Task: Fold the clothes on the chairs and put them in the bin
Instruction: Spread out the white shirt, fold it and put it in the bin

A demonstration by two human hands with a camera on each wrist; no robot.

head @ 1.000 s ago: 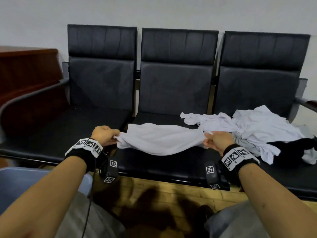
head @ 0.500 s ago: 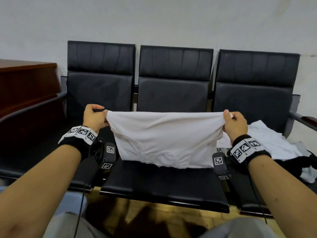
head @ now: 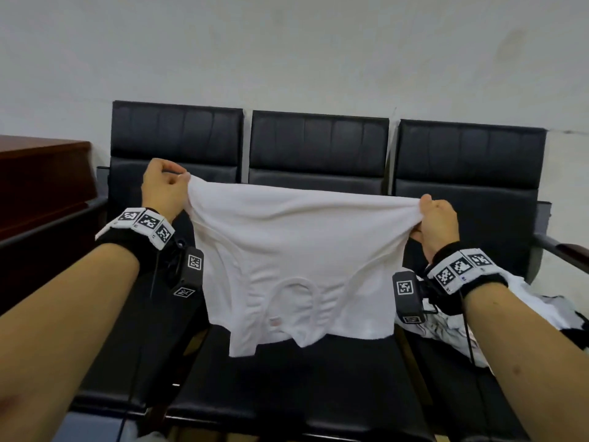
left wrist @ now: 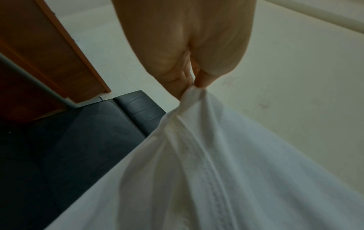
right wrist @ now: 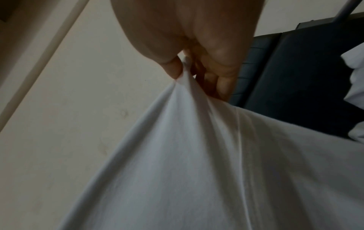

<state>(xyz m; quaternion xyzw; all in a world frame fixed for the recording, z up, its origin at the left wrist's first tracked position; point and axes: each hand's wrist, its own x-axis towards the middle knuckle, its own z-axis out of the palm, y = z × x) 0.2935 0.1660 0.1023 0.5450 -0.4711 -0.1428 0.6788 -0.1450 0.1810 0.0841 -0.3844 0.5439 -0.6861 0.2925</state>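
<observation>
Above the middle seat: a white T-shirt (head: 287, 250) is held spread in the air, upside down, its collar toward the bottom and its lower edge hanging just over the black cushion.
Left hand (head: 162, 189): a top corner of the shirt is pinched between thumb and curled fingers (left wrist: 188, 79), as the left wrist view confirms.
Right hand (head: 435, 224): the opposite corner is pinched in the same manner, the cloth gathered at the fingertips (right wrist: 173, 68).
Hands, relation: held well apart, the left somewhat higher, so that the top edge is drawn nearly taut between them.
Step in hand (judged): the shirt is being opened out flat before the first fold.
How it is best done: both corners should be kept level and the tension even, so that the sleeves hang free and no twist is carried into the fold; the garment may then be lowered flat onto the seat, or the two hands brought together to halve it.
Risk (judged): thin cloth held by fingertips alone may slip if it is shaken hard.
Chairs (head: 318, 145): three counted, black, joined in a row against the wall.
Shirts in hand: one.
Remaining clothes (head: 529, 307): one heap on the right seat, white with some dark fabric; the number of garments cannot be told.
Bin: not identified with certainty in these views.
Wooden cabinet (head: 41, 173): one, at the left.
</observation>
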